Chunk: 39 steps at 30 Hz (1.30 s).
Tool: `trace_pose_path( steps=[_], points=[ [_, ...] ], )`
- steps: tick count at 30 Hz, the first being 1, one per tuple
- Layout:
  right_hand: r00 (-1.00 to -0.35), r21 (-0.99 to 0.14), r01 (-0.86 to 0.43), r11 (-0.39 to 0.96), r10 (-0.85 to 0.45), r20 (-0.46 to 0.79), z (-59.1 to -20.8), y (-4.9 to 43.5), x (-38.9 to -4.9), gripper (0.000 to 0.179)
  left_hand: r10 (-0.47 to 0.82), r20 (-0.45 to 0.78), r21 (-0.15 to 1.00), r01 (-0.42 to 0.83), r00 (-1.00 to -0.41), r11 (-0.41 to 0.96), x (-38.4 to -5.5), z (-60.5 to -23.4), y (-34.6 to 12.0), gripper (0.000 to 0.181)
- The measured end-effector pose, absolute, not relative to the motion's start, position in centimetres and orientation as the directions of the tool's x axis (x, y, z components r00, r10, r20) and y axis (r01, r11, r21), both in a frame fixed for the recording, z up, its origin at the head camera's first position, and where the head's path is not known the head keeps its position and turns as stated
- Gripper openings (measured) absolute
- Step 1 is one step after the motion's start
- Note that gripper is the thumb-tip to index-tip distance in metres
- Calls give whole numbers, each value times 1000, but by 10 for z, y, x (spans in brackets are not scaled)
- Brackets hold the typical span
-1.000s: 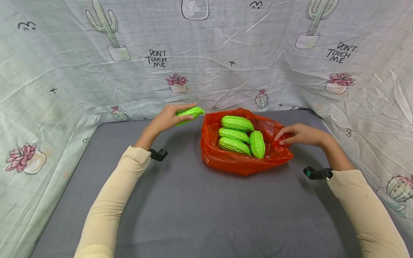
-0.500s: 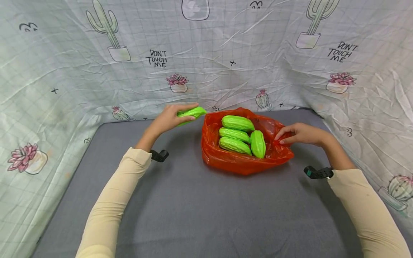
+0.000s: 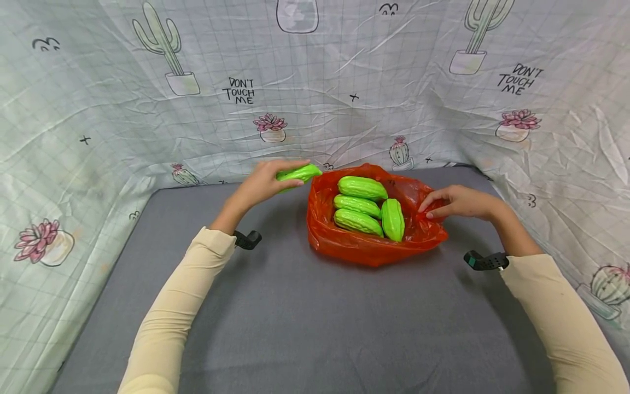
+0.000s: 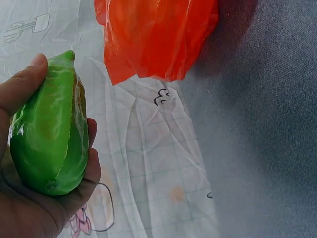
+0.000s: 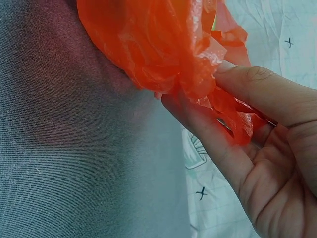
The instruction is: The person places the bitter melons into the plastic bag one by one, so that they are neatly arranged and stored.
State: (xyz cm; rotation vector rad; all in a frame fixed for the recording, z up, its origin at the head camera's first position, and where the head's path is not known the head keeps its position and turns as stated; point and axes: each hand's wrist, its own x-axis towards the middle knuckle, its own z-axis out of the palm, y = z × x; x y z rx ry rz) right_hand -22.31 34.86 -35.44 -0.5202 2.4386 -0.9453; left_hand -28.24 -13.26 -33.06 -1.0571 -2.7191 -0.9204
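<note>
My left hand [image 3: 266,180] holds a glossy green bitter melon [image 4: 52,129], thumb on one side and fingers round the other. It is above the table, just left of the red plastic bag [image 3: 344,250], with the melon's pointed tip toward the bag's rim. Inside the open bag lie several more bitter melons: three stacked in parallel, such as the middle one [image 3: 357,206], and one set crosswise [image 3: 392,220] at their right. My right hand [image 3: 460,203] pinches the bag's right edge between thumb and fingers; crumpled red plastic [image 5: 198,74] fills that grip.
A grey cloth-covered table [image 3: 305,323] extends in front of the bag. White fabric printed with cacti [image 3: 295,65] rises behind and along both sides. Each wrist wears a black camera mount, like the left one [image 3: 248,239].
My left hand has moved slightly to the right with the bitter melon, closer to the bag's left rim. The right hand and the bag stay nearly still.
</note>
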Motion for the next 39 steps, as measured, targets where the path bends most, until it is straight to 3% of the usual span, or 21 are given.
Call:
trace_pose_path(
  steps=[17,28,39],
  points=[
    [-789,-716,-169,678,-528,-314,-347,346,-228,25,649,291,493,692,-703,528,-275,-326,-113,51],
    [-745,-616,-256,745,-558,-365,-339,342,-232,23,713,297,434,755,-636,492,-272,-322,-95,50],
    [-717,-585,-250,772,-554,-423,-335,338,-236,18,734,247,432,750,-632,501,-269,-320,-85,50]
  ],
)
